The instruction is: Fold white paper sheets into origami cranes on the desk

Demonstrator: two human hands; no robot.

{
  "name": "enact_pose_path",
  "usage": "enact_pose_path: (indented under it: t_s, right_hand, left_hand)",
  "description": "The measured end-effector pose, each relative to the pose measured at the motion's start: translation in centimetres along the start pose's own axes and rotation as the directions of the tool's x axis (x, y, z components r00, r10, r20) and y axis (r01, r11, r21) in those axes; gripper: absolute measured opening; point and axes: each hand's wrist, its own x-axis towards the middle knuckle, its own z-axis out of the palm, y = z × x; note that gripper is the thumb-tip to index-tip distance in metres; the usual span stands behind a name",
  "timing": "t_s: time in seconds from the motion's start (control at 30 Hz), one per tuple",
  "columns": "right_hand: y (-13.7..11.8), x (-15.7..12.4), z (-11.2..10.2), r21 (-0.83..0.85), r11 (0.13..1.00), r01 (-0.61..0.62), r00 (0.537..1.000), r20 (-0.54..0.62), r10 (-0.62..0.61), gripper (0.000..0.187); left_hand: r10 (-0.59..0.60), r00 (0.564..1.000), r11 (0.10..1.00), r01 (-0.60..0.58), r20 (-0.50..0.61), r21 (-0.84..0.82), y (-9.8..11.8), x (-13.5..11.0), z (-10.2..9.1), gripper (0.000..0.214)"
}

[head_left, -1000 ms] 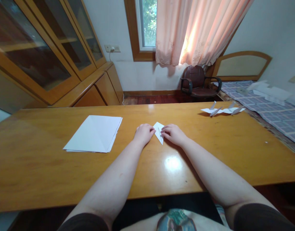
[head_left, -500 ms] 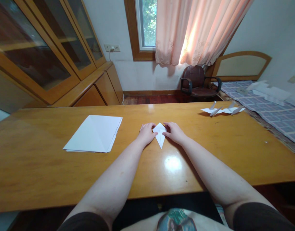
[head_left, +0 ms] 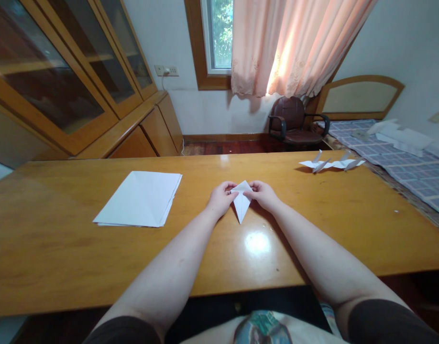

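Note:
A small white sheet of folded paper [head_left: 242, 206], kite-shaped with its long point toward me, is held between both hands over the middle of the table. My left hand [head_left: 222, 198] pinches its left edge, thumb on top and fingers curled behind. On the opposite edge, my right hand [head_left: 264, 196] grips in the same way, its thumb lying across the upper part. A crease runs down the paper's middle. The fingers hide its side corners.
A stack of white square paper [head_left: 140, 198] lies to the left on the wooden table [head_left: 54, 267]. Folded paper cranes [head_left: 322, 165] stand at the far right. Beyond the table are a brown armchair [head_left: 294, 122], a bed [head_left: 416, 167] and a glass-door cabinet [head_left: 129, 129].
Both hands have closed more firmly on the folded paper. Its top corner has shifted slightly right and it looks a little tilted, while the near point has stayed almost in place.

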Motion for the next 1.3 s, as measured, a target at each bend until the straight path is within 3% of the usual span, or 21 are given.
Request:
enact_pose_path:
  t_s: [0.2,0.4,0.6,0.77,1.0,1.17,1.3]
  right_hand:
    - [0.0,0.0,0.1,-0.047,0.999,0.021,0.999,-0.031,-0.023,0.028]
    - [-0.3,-0.2,0.2,-0.04,0.998,0.053,0.995,-0.086,-0.056,0.028]
    - [-0.6,-0.5,0.3,-0.014,0.997,0.07,0.996,-0.056,-0.07,0.023]
    - [-0.7,-0.5,0.6,0.04,0.993,0.107,0.99,-0.1,-0.103,0.025]
    - [-1.9,-1.2,-0.2,0.018,0.986,0.164,0.986,0.027,-0.165,0.023]
    - [-2.1,-1.1,0.3,0.049,0.998,0.028,0.999,-0.044,-0.026,0.028]
    - [-1.9,-1.2,0.6,-0.002,0.998,-0.068,0.998,0.015,0.068,0.03]
  left_hand:
    - [-0.041,0.999,0.999,0.041,-0.011,-0.02,-0.4,-0.1,0.3,0.014]
    - [-0.159,0.977,0.97,0.181,0.141,-0.161,-0.1,-0.4,0.5,0.019]
    - [-0.169,0.981,0.949,0.187,0.094,-0.254,0.0,-0.4,0.4,0.01]
    - [-0.146,0.988,0.947,0.153,0.044,-0.284,-0.2,-0.2,0.6,0.016]
    - [-0.046,0.999,0.981,0.044,-0.011,-0.192,-0.2,-0.2,0.5,0.012]
    - [0.015,0.999,1.0,-0.015,-0.033,-0.022,0.4,-0.6,0.3,0.011]
    - [0.049,0.998,0.996,-0.045,-0.044,0.083,0.5,-0.7,0.1,0.015]
